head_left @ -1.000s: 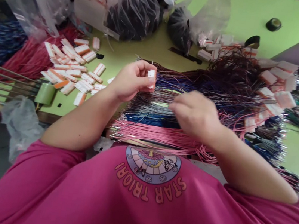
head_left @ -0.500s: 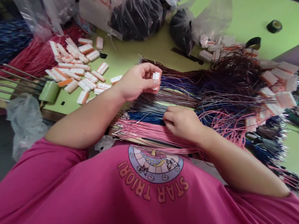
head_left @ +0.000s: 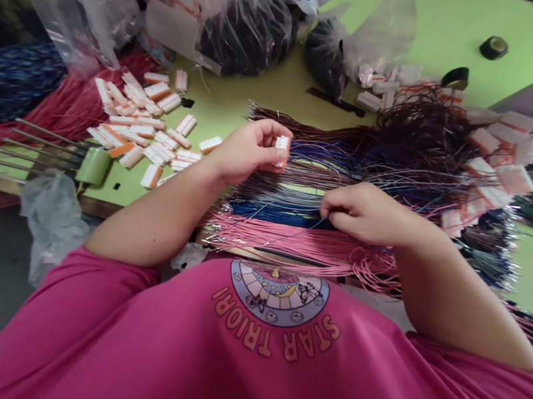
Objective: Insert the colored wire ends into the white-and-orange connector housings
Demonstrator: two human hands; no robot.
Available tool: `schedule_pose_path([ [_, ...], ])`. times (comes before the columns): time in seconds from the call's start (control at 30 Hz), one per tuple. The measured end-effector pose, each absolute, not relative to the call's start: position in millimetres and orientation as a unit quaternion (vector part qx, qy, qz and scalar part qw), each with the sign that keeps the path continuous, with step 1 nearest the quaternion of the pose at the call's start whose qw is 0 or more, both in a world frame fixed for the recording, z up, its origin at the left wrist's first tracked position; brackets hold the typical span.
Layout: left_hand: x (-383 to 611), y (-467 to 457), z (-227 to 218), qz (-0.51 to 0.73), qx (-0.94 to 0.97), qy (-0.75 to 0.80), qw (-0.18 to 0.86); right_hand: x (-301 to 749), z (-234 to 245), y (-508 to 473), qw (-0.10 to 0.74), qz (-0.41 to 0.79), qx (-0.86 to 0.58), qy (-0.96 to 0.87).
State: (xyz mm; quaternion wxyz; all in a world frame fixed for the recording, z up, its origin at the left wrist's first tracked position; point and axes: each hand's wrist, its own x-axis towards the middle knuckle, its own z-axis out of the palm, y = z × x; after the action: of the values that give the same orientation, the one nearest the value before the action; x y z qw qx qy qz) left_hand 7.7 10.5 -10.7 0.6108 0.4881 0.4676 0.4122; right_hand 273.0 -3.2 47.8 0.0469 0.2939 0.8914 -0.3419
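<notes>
My left hand (head_left: 249,149) pinches a small white and orange connector housing (head_left: 281,151) between thumb and fingers, above the wire bundles. My right hand (head_left: 366,212) is closed on a thin blue wire (head_left: 310,227), which trails down and to the left over the pink wires (head_left: 281,237). Beneath the hands lie grey wires (head_left: 282,195), dark blue wires (head_left: 269,211) and brown wires (head_left: 300,176), side by side, their metal-tipped ends to the left. Several more white and orange housings (head_left: 157,152) are scattered left of my left hand.
A green cylinder with metal rods (head_left: 94,165) is at the front left edge, a plastic bag (head_left: 49,212) hanging beside it. Wired housings (head_left: 503,139) pile up at the right. Bags of dark parts (head_left: 245,31) and black tape (head_left: 493,48) are at the back.
My right hand has moved right and slightly up from the blue wires, drawing one blue wire out of the bundle. My left hand still holds the connector housing in nearly the same place.
</notes>
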Motion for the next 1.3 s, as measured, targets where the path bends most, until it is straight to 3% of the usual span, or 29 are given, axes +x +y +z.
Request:
schedule_pose_path([
  [0.13,6.9,9.2,-10.7,0.407,0.476,0.451,0.636,267.3,54.4,-6.7,0.026,-0.451,0.218,0.865],
  [0.33,7.9,5.7,-7.7,0.407,0.449,0.421,0.674,201.6,69.2,-49.7,0.078,-0.459,0.099,0.88],
  [0.47,8.6,4.8,-7.7,0.407,0.439,0.406,0.69,187.5,55.7,-47.8,-0.044,-0.472,0.156,0.867],
  [0.6,8.7,5.3,-9.8,0.408,0.422,0.382,0.714,211.4,32.6,-21.3,-0.188,-0.302,0.378,0.855],
  [0.73,8.3,5.4,-10.2,0.402,0.418,0.375,0.724,224.5,20.8,-11.1,-0.166,-0.188,0.449,0.858],
  [1.0,10.5,4.1,-13.2,0.402,0.455,0.374,0.701,213.4,23.9,-16.0,-0.079,-0.141,0.484,0.86],
  [1.13,12.1,3.1,-16.7,0.414,0.504,0.387,0.652,213.3,26.7,-8.9,-0.068,-0.181,0.482,0.854],
  [1.3,14.8,0.4,-20.4,0.42,0.561,0.399,0.591,213.8,29.7,2.7,-0.125,-0.343,0.48,0.797],
])
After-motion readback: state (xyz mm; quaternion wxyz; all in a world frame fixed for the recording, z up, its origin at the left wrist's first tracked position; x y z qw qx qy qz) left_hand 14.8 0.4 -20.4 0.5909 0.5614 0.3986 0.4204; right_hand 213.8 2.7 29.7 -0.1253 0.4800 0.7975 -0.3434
